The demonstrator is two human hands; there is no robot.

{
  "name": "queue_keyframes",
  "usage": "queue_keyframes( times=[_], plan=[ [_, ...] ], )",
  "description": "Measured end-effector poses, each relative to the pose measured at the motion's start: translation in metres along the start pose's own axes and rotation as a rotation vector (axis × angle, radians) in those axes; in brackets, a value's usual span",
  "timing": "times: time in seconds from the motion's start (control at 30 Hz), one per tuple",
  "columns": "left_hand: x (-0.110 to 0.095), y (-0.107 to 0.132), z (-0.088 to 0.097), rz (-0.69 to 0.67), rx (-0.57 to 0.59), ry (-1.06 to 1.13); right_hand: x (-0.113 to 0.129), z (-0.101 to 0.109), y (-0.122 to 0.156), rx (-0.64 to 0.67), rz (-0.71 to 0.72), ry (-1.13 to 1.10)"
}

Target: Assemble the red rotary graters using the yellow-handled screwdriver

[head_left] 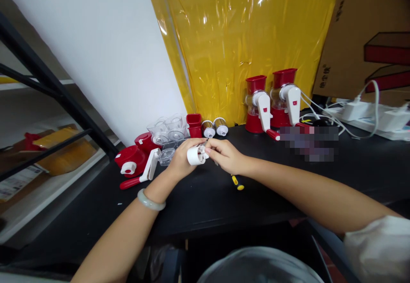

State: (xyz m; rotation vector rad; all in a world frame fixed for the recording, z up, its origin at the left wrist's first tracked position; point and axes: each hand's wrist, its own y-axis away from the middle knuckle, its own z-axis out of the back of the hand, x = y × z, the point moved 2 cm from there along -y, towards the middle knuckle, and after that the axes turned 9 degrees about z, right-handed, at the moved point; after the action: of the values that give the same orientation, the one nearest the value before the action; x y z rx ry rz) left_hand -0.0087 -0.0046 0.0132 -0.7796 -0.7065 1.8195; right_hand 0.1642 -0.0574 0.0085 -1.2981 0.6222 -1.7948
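Observation:
My left hand [184, 159] is wrapped round a white cylindrical plastic part [194, 156], its open end facing me. At the right side of that part, my right hand [226, 157] pinches a small white piece [203, 151] between thumb and finger; whether it is separate from the cylinder, I cannot tell. A yellow and black screwdriver handle [237, 183] lies on the black table just below my right hand. Left of my left hand lies a white crank with a red grip [145, 174], beside red grater bases [130, 161].
Clear plastic housings [166, 129], a red hopper [194, 125] and two metal grater drums [214, 128] line the back of the black table [205, 206]. Two assembled red and white rotary graters [256, 105] stand at right. Farther right are white chargers and cables [355, 110]. Shelves [48, 146] flank the left.

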Motion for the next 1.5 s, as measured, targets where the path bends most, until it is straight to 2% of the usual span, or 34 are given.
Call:
queue_keyframes(
  times=[0.37, 0.67, 1.07, 1.3, 1.5],
  plan=[
    [0.001, 0.001, -0.001, -0.014, -0.013, -0.023, -0.001, -0.003, 0.002, 0.023, -0.042, -0.034],
    [0.001, 0.002, -0.002, -0.027, -0.049, -0.025, -0.007, -0.011, 0.008, 0.040, -0.054, -0.147],
    [-0.003, -0.001, 0.003, -0.142, -0.105, -0.129, -0.004, -0.012, 0.008, 0.045, -0.012, -0.116],
    [-0.001, -0.002, 0.003, -0.144, -0.080, -0.210, -0.003, -0.007, 0.005, 0.058, -0.001, 0.028],
    [-0.004, -0.004, 0.006, -0.173, -0.106, -0.199, -0.001, -0.003, 0.005, 0.086, -0.005, 0.130]
  ],
)
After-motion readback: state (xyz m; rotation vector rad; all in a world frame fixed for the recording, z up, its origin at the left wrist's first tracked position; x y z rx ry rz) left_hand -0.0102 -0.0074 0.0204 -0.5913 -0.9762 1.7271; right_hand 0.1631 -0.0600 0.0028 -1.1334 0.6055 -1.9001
